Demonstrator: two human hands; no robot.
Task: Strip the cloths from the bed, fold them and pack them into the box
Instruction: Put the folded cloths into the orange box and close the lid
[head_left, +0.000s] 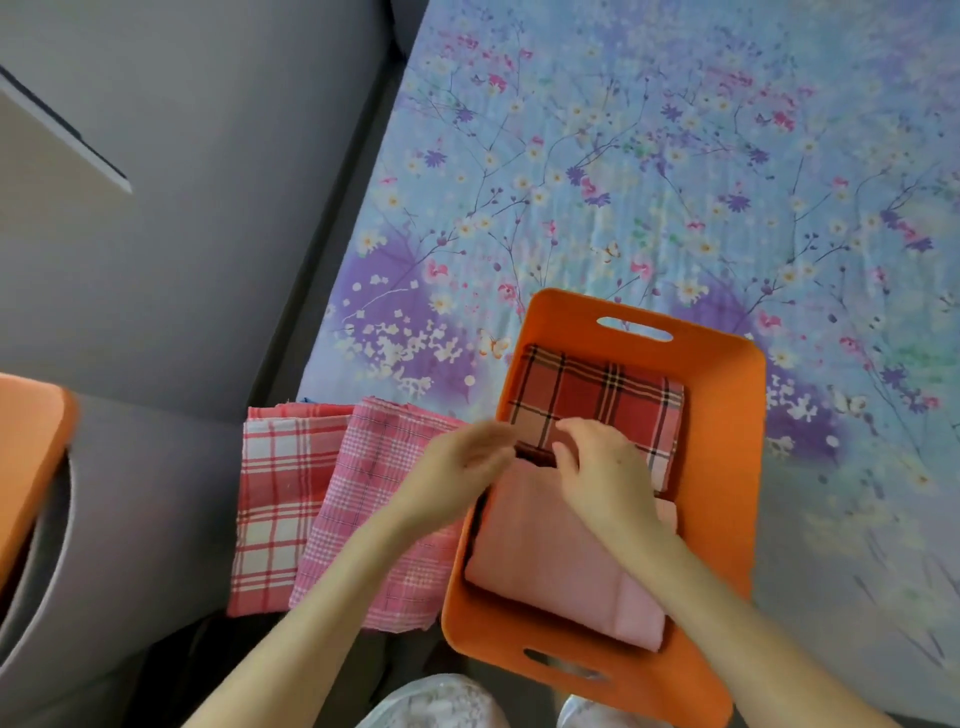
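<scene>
Fingers (569, 451) of the right hand (605, 475) are bent right over and tucked onto the near edge of the red plaid cloth (597, 395), down where its dark border meets the pink cloth (545, 561). So that hand has hold of the plaid. Across from it comes the left hand (457, 467), blurred, with its fingers (493, 436) laid out straight and pointing at that same dark edge. It grips nothing that I can see, and I can't tell whether the tips actually touch the fabric. Its palm hangs over the left wall of the orange box (727, 467).

Both folded pieces are inside the box. The plaid fills the far end, under the slotted handle, and the plain pink one takes the near end, lying a bit skewed with one corner close to the near handle slot. The box itself sits on the bed (623, 182), near its front edge, on a blue and purple flowered sheet.

Just left of the box, two more cloths lie flat on the bed's corner. One is a fine pink check cloth (374, 467), touching the box wall, and overlapping the red-and-white checked cloth (275, 493) beside it. Both hang a little past the mattress edge.

Grey floor (182, 260) runs along the left, an orange panel (26, 457) pokes in at the frame's edge, and pale slippers (441, 701) show at the bottom.
</scene>
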